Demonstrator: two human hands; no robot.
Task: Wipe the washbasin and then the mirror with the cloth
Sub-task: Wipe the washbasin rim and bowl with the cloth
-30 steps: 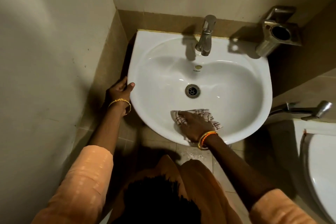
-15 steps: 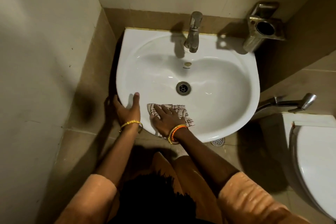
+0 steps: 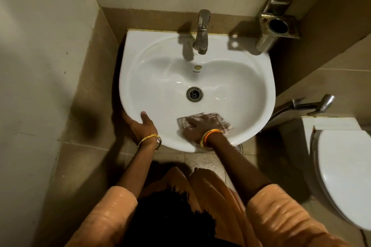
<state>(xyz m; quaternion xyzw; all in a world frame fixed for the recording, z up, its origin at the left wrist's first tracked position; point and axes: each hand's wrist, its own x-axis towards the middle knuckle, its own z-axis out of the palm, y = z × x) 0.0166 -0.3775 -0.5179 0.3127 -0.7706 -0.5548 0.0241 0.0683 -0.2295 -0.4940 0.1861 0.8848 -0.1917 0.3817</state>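
Observation:
A white washbasin (image 3: pixel 152 70) is fixed to the back wall, with a drain (image 3: pixel 194 94) in the middle and a metal tap (image 3: pixel 202 30) at the back. My right hand (image 3: pixel 200 126) lies flat on a checked cloth (image 3: pixel 224 121) and presses it onto the basin's near inner slope; hand and cloth are blurred. My left hand (image 3: pixel 140 124) grips the basin's near-left rim, thumb on top. No mirror is in view.
A metal holder (image 3: pixel 275 26) is mounted on the wall at the back right. A spray handle (image 3: pixel 313 104) sticks out beside a white toilet (image 3: pixel 345 176) on the right. A wall stands close on the left. Tiled floor (image 3: pixel 200 160) shows below the basin.
My right hand slid the cloth left along the near slope, then back right. My left hand moved from the left rim down to the near-left rim.

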